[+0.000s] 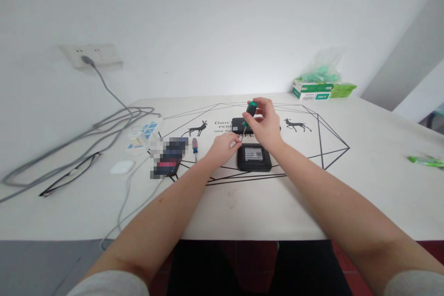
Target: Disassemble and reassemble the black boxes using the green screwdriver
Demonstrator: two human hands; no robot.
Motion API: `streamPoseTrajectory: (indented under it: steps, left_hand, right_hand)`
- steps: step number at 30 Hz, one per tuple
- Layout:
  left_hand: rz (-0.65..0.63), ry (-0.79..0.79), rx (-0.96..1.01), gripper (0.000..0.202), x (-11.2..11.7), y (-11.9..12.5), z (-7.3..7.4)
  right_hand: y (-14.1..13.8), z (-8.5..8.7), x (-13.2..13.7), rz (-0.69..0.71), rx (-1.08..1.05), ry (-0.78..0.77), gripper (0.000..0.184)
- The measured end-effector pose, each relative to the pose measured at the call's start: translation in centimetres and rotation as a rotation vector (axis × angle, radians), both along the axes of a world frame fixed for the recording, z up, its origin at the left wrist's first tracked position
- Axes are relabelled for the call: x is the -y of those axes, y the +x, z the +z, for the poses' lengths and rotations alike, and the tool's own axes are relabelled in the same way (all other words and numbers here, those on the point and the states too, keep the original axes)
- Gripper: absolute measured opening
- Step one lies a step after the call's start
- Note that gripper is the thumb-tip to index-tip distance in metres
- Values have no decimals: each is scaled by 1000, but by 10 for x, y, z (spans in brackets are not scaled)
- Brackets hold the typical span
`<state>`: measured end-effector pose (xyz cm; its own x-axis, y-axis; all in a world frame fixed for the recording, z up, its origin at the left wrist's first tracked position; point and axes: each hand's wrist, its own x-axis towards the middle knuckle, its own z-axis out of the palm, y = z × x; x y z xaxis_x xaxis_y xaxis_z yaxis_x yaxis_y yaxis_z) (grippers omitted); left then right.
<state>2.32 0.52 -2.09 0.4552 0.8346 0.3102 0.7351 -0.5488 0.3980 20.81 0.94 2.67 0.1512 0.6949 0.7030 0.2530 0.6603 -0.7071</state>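
Observation:
My right hand (264, 122) is closed around the handle of a green and black screwdriver (250, 112), which is tilted with its thin shaft pointing down. My left hand (227, 147) has its fingertips pressed together beside the shaft's lower end, at the far left corner of a flat black box-shaped device (255, 158). Whatever those fingertips pinch is too small to make out. The device lies on the table with a white printed label on its upper face. Behind my hands is a second black piece (237, 125), partly covered by my right hand.
To the left lie a small screwdriver (194, 145), a blurred-out phone (169, 157), a white case (122, 167), glasses (71, 173) and a power strip (150, 130) with grey cables. Boxes (314, 87) with a plastic bag stand back right; a green packet (426, 162) lies far right.

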Motion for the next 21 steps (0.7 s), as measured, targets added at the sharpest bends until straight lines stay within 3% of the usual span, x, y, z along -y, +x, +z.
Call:
streamPoseTrajectory:
  steps: [6, 11, 13, 17, 18, 21]
  left_hand:
    - [386, -17, -293, 30, 1, -9, 6]
    - [507, -28, -299, 40, 1, -13, 5]
    - [428, -19, -239, 56, 2, -13, 5]
    - [-146, -213, -203, 117, 9, -12, 7]
    - [-233, -275, -233, 129, 12, -11, 6]
    - [-249, -322, -265, 143, 17, -8, 3]
  right_hand:
    - [4, -1, -2, -43, 51, 8, 42]
    - [3, -2, -1, -45, 112, -10, 40]
    - [2, -2, 0, -45, 120, -1, 40]
    - [3, -1, 0, -59, 118, 22, 40]
    - [2, -1, 0, -65, 114, 23, 40]
    - [1, 0, 2, -78, 117, 22, 39]
